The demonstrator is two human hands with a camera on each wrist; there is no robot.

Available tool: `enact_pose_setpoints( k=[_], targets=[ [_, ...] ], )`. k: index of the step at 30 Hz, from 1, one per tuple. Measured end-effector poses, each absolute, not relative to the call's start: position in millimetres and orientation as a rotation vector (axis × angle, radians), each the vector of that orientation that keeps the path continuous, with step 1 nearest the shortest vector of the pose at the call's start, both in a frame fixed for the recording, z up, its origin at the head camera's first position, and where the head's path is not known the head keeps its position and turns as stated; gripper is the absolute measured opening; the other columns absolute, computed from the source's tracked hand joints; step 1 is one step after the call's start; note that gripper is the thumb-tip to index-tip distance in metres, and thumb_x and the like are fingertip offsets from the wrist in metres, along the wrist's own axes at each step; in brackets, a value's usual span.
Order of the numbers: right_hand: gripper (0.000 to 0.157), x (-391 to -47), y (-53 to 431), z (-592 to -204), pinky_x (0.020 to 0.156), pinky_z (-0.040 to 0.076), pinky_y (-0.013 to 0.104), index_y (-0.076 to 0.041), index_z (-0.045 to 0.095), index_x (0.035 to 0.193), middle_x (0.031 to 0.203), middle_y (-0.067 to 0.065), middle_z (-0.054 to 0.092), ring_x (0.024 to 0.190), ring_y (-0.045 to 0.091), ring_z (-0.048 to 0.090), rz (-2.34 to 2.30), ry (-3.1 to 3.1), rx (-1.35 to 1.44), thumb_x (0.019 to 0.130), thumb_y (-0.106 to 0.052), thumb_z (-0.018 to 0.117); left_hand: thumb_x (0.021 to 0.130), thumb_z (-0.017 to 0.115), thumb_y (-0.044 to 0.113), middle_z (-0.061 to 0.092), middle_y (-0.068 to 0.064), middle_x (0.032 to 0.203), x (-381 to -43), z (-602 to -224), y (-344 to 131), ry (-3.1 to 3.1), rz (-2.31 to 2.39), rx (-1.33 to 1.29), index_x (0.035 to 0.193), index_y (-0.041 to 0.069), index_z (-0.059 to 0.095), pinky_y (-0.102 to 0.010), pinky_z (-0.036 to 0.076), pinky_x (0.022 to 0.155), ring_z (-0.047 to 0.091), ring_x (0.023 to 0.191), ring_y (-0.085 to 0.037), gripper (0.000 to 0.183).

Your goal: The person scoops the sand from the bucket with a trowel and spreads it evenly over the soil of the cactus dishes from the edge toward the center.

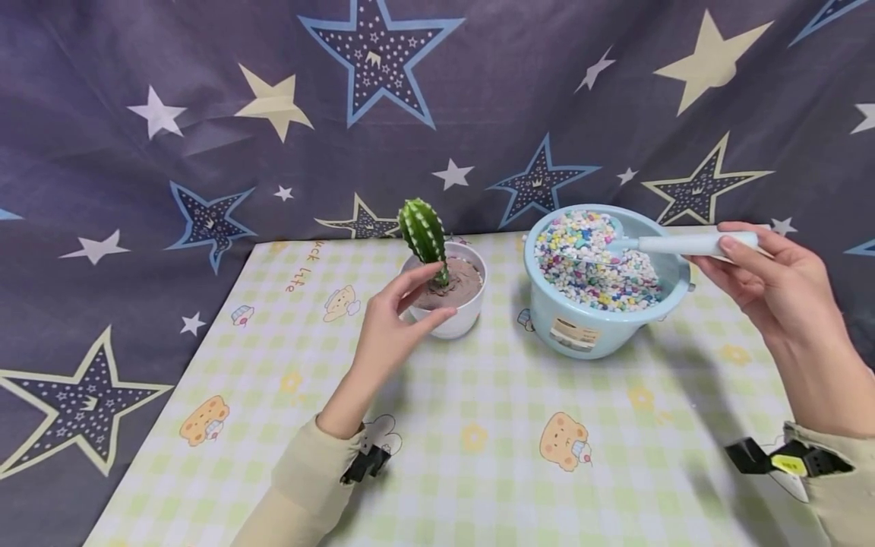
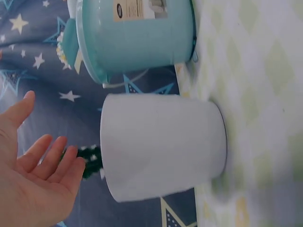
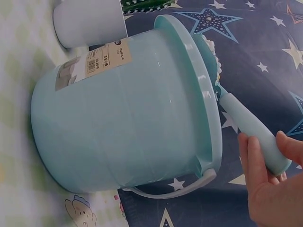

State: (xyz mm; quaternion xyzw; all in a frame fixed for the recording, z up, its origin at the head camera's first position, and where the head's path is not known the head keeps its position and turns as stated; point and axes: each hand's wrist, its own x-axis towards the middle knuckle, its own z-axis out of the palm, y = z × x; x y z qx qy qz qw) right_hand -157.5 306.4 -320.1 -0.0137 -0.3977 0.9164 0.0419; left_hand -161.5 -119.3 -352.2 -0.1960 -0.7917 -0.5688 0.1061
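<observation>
My right hand [image 1: 779, 277] grips the pale blue handle [image 3: 253, 127] of a small trowel. The trowel's scoop, heaped with multicoloured pebbles, is at the top of a light blue bucket [image 1: 581, 334]. More loose pebbles [image 1: 608, 289] fill part of the bucket. My left hand [image 1: 393, 315] stands with thumb and fingers apart at the near left side of a white pot [image 2: 161, 146], holding nothing. In the pot a green cactus [image 1: 422, 232] leans left out of brown soil [image 1: 458, 285]. Whether the left fingertips touch the cactus I cannot tell.
A green-checked tablecloth [image 1: 472, 486] with cartoon prints covers the table. Behind it hangs a dark curtain [image 1: 225, 45] with stars. The bucket's thin carrying handle [image 3: 175, 191] hangs down at its side. Pot and bucket stand side by side towards the back edge.
</observation>
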Motion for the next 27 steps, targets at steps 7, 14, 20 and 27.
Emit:
enact_pose_setpoints(
  k=[7, 14, 20, 27],
  targets=[
    [0.025, -160, 305, -321, 0.075, 0.064, 0.038, 0.008, 0.072, 0.103, 0.091, 0.018, 0.076, 0.081, 0.026, 0.076, 2.802, -1.227, -0.042, 0.094, 0.016, 0.050, 0.084, 0.080, 0.011, 0.064, -0.006, 0.137, -165, -356, -133, -2.317, -1.687, -0.478, 0.130, 0.006, 0.063, -0.035, 0.046, 0.114, 0.055, 0.134, -0.015, 0.050],
    [0.026, -164, 304, -322, 0.075, 0.064, 0.038, 0.008, 0.071, 0.106, 0.092, 0.019, 0.076, 0.081, 0.029, 0.077, 2.817, -1.225, -0.008, 0.094, 0.017, 0.049, 0.084, 0.081, 0.012, 0.066, -0.007, 0.133, -170, -361, -142, -2.280, -1.698, -0.395, 0.126, 0.006, 0.065, -0.035, 0.046, 0.114, 0.057, 0.130, -0.017, 0.046],
    [0.025, -167, 300, -321, 0.077, 0.064, 0.037, 0.009, 0.071, 0.105, 0.091, 0.020, 0.075, 0.082, 0.029, 0.076, 2.836, -1.209, 0.029, 0.095, 0.017, 0.049, 0.083, 0.081, 0.015, 0.063, -0.007, 0.135, -174, -364, -146, -2.298, -1.668, -0.327, 0.129, 0.006, 0.063, -0.030, 0.046, 0.113, 0.055, 0.133, -0.018, 0.050],
    [0.024, -170, 292, -318, 0.075, 0.064, 0.036, 0.007, 0.072, 0.102, 0.089, 0.018, 0.076, 0.078, 0.028, 0.077, 2.837, -1.247, 0.009, 0.094, 0.016, 0.051, 0.083, 0.082, 0.016, 0.058, -0.006, 0.142, -179, -372, -148, -2.331, -1.645, -0.288, 0.136, 0.007, 0.057, -0.033, 0.043, 0.117, 0.049, 0.138, -0.021, 0.058]
  ],
)
